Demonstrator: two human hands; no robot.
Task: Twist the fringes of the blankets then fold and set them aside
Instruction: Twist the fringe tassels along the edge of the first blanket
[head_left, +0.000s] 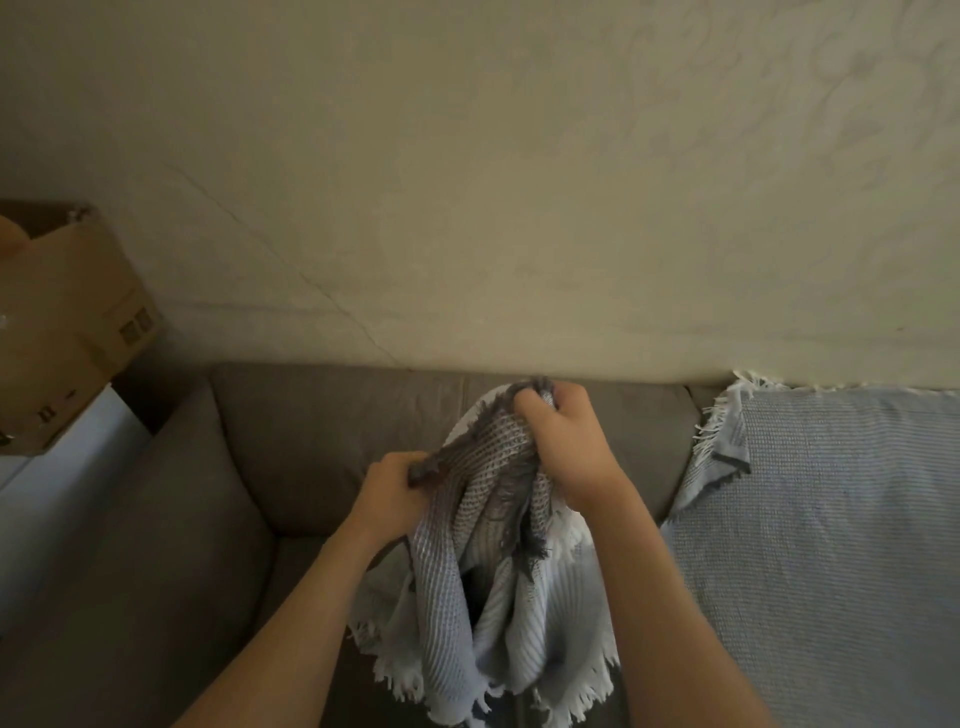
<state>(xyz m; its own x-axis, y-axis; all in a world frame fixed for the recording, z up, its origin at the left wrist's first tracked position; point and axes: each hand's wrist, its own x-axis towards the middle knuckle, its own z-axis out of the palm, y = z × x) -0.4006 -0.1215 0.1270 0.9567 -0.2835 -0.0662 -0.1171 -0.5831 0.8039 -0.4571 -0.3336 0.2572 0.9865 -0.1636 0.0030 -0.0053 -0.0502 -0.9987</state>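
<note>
Two hands hold a bunched blanket (483, 587) above the grey sofa (322, 431): the left hand (392, 491) and right hand (563, 447) both have fingers curled on its dark fringe. Another blanket (831, 519) drapes the sofa's right; a cardboard box (67, 322) sits left.

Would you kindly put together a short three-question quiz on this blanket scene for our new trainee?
1. True or false: the left hand and the right hand both grip the held blanket.
2. Where is the second blanket? A) folded on the floor; B) draped over the sofa; C) rolled up on a chair.
3. What colour is the fringe along the held blanket's lower edge?
Key: 1 true; 2 B; 3 white.
</note>
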